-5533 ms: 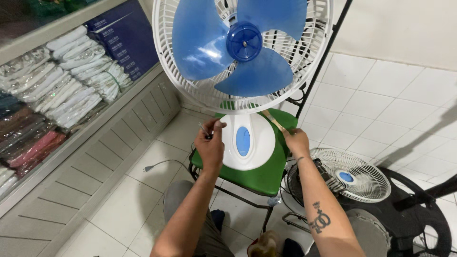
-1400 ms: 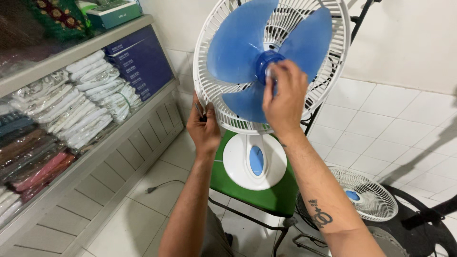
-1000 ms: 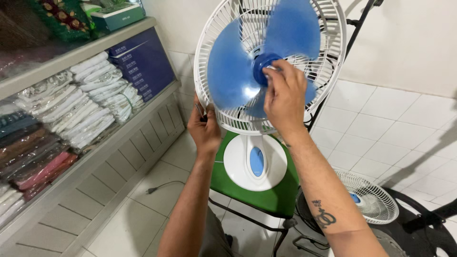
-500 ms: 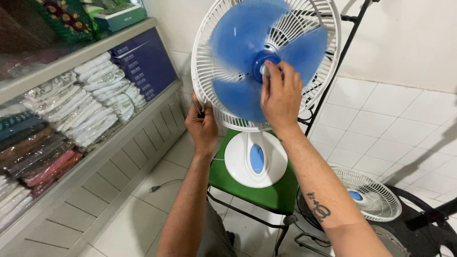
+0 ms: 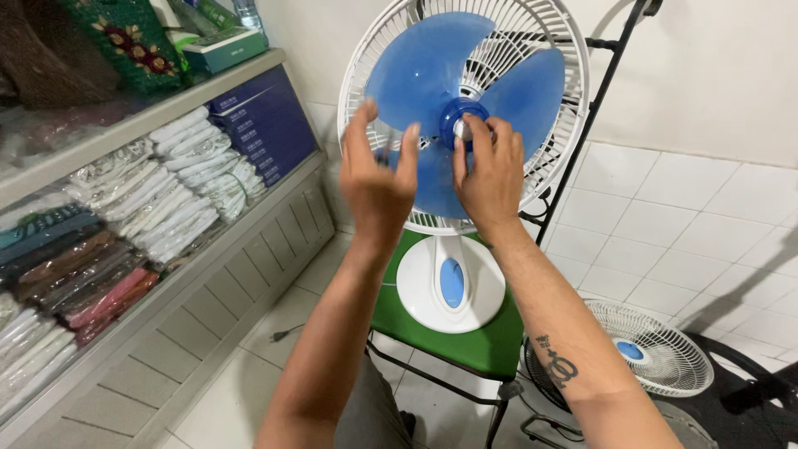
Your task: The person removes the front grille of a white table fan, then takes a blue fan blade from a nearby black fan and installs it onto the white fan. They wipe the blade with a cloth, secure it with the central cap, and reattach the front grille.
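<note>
The fan stood on a green chair, its front grille off. The right hand pinched the blade's hub cap; the left hand hovered open beside the blade. With only 1 hand gripping, the blade might turn and the cap slip. Shelves held packed cloth.

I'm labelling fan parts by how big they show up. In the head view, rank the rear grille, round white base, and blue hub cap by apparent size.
1. rear grille, largest by far.
2. round white base.
3. blue hub cap, smallest, partly covered by the right hand.
</note>
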